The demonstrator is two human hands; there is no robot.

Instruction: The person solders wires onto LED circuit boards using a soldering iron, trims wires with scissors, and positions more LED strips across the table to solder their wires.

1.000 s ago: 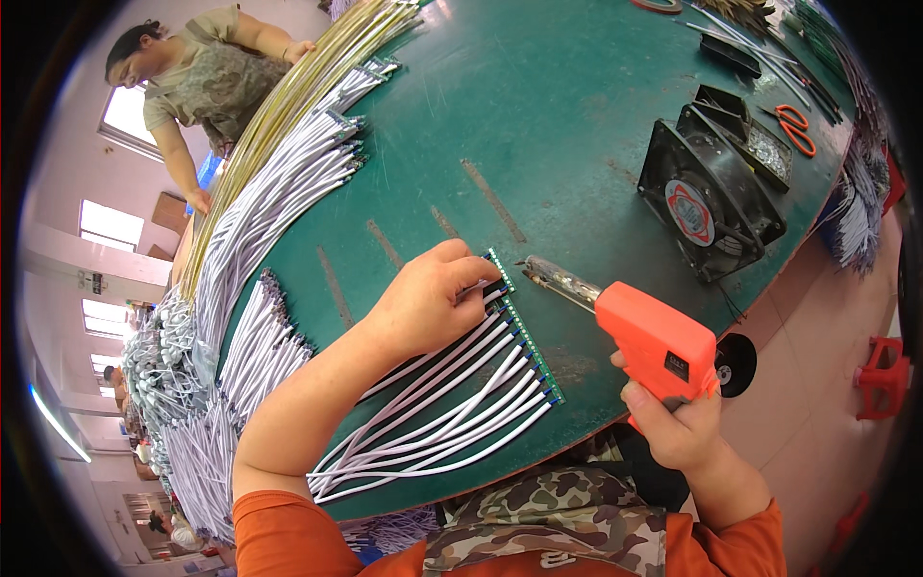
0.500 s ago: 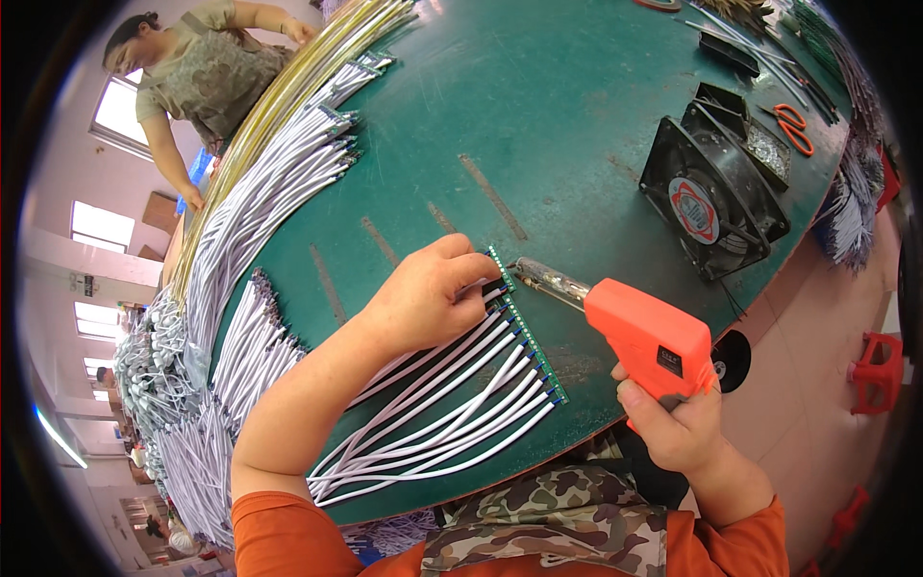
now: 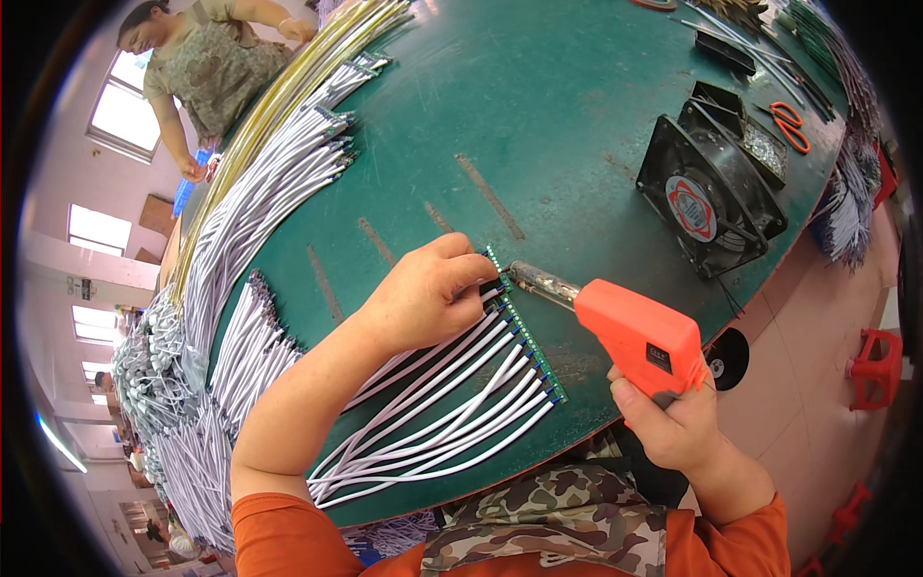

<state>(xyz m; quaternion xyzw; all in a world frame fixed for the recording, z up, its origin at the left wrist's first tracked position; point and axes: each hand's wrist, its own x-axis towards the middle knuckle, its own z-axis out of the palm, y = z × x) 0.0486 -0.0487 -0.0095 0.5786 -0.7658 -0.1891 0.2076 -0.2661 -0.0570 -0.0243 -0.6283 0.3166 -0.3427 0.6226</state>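
Wires [image 3: 452, 404], white and laid side by side, fanned across the near edge of the green table [image 3: 577, 125], their ends meeting a narrow green strip [image 3: 527, 332] that ran toward that edge. Our left hand [image 3: 423, 298] lay on the top wires with its fingers curled, pinching 1 wire end against the far end of the strip. Our right hand [image 3: 673, 423] was wrapped tight around the grip of an orange soldering gun [image 3: 635, 337] just off the near edge, and we held its metal tip right beside the strip's far end, close to our left fingertips; we could not tell if it touched.

A black fan [image 3: 707, 197] stood tilted near the right edge, well apart from the gun. Orange scissors [image 3: 790, 125] lay beyond it toward the far right corner. Heaps of white wires [image 3: 260, 202] ran along the left edge, with a yellow bundle [image 3: 288, 87] beside them. Another person [image 3: 207, 67] in a patterned top stood past the far left corner.
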